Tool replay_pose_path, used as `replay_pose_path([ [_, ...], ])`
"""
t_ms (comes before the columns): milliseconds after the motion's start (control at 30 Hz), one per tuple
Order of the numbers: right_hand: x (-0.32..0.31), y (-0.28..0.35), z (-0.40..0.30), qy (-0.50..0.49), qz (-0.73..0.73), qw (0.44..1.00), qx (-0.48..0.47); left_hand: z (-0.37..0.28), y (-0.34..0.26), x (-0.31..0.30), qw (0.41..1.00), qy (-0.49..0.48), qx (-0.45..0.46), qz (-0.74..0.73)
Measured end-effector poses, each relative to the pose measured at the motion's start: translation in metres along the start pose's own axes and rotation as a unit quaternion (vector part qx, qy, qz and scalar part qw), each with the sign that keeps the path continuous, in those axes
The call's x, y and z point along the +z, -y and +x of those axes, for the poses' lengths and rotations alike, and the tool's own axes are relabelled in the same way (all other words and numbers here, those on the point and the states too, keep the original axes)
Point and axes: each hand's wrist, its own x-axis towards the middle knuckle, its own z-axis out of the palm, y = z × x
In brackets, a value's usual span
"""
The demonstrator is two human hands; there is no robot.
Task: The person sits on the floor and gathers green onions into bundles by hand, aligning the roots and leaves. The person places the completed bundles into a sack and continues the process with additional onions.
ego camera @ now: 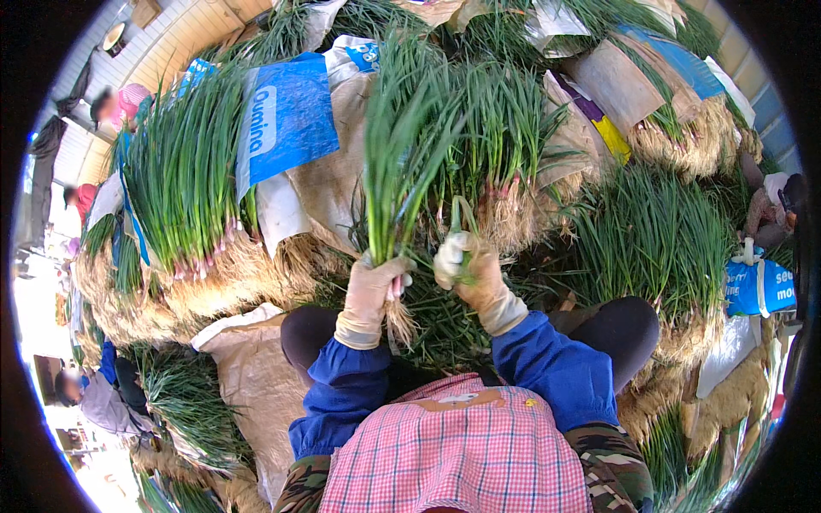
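My left hand (372, 295), in a pale glove, is closed around a bunch of green onions (391, 186). Their leaves fan upward, slightly blurred, while the reddish bases and stringy roots (400, 320) hang below my fist. To its right, my gloved right hand (478, 272) grips a bent green leaf (460, 215) whose loop rises above the fingers. Thin green scraps also show at that palm. Loose trimmed leaves (442, 333) cover the ground between my knees, under both hands.
Stacked green onions with roots facing me stand at left (186, 186), ahead (500, 128) and right (654, 237). A blue printed sack (295, 115) and a tan woven sack (256, 372) lie among them. Several other people sit around, including a person (109, 397) at lower left.
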Motion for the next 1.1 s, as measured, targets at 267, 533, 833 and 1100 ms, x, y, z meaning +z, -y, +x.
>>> replay_pose_path([
  [267,-0.004,-0.005,0.012,-0.178,-0.034,0.977,0.114,-0.004,0.006,-0.005,0.958,0.182,-0.143,-0.171],
  [533,-0.021,-0.019,-0.005,-0.117,0.072,0.986,-0.095,0.004,0.013,0.001,0.986,0.14,-0.076,-0.058],
  [833,-0.037,0.001,0.02,-0.095,-0.339,0.935,-0.032,-0.001,-0.002,0.002,0.94,0.206,-0.156,-0.223],
  [1100,-0.063,-0.04,-0.012,0.268,-0.805,0.51,0.145,0.005,-0.033,-0.034,0.912,0.245,-0.026,-0.327],
])
